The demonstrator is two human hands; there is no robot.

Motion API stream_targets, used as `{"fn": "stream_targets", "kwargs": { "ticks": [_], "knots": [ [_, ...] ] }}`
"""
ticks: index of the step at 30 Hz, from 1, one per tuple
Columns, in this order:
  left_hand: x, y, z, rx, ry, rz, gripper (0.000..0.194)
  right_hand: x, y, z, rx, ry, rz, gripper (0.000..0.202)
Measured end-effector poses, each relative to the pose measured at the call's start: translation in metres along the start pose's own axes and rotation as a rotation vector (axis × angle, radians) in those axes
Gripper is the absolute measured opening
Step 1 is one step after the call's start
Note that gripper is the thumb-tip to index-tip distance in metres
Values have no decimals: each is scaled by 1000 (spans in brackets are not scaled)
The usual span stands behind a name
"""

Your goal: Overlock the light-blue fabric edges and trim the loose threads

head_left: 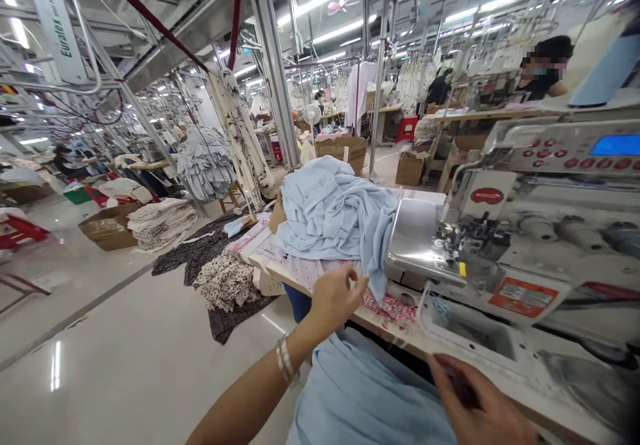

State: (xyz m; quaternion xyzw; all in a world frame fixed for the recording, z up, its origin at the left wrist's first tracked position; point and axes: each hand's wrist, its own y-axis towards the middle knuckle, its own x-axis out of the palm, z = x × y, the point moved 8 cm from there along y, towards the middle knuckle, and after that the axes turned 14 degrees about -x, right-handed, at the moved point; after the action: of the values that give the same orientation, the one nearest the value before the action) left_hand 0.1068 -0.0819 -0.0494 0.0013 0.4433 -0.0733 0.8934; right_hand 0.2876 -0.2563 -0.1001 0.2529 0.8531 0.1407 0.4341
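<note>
My left hand (337, 298) is in front of the sewing table, its fingers loosely bent and apart with nothing visible between them. Close by its fingertips hangs a corner of the crumpled light blue fabric pile (335, 211), which rests on the table left of the sewing machine (480, 225). At the lower right is my right hand (480, 401), slightly blurred, fingers curled around a dark area; what lies in it cannot be made out. Below and between both hands, more light blue cloth (365, 391) drapes over my lap.
A metal plate (417, 235) covers the machine's near bed, with a white tray (470, 331) below it. Spotted fabric (227, 281) lies on dark cloth (190, 248) on the floor at left. Cardboard boxes (107, 228) and a metal post (275, 65) stand beyond. Another person (545, 71) sits behind the machine.
</note>
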Motion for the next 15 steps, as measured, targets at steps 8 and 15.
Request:
{"fn": "stream_targets", "kwargs": {
  "ticks": [8, 15],
  "knots": [
    [3, 28, 37, 77, -73, -162, 17, 59, 81, -61, -113, 180, -167, 46],
    [-71, -121, -34, 103, -469, -525, 34, 46, 8, -73, 94, 812, -7, 42]
  ]
}}
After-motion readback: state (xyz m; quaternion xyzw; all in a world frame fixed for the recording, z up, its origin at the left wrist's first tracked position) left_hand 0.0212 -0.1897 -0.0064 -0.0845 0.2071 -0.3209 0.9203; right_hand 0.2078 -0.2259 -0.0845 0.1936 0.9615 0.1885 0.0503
